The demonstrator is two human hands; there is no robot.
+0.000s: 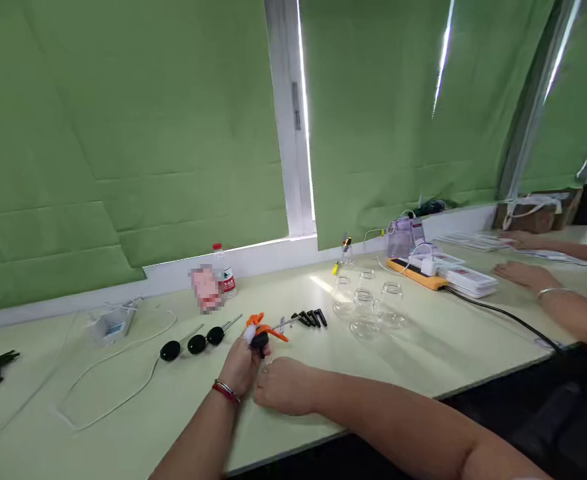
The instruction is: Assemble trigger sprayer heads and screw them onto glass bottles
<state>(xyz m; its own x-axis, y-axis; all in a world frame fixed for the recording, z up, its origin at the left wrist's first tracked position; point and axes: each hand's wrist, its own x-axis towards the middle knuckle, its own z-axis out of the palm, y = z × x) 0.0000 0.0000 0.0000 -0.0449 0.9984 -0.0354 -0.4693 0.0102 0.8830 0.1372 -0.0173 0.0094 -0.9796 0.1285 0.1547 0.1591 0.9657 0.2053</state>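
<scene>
My left hand [240, 368] is closed around a black part [260, 341] with a rounded end, its exact kind partly hidden by the fingers. Right beside it, my right hand [286, 385] is curled with the knuckles up, and whatever its fingers hold is hidden. Orange pieces [273, 332] lie at the left fingertips. A thin metal rod [287, 323] points rightward from there. Several short black tubes [310, 319] lie in a row beyond the hands. To the left rest three black round pieces [196, 344] with metal rods.
Several clear glass jars [364, 313] stand right of centre. Behind them are an orange power strip [416, 273], white flat boxes [468, 280] and a black cable [503, 313]. A water bottle [228, 280] and a white cord [118, 407] are at left. A co-worker's hands [523, 273] rest at far right.
</scene>
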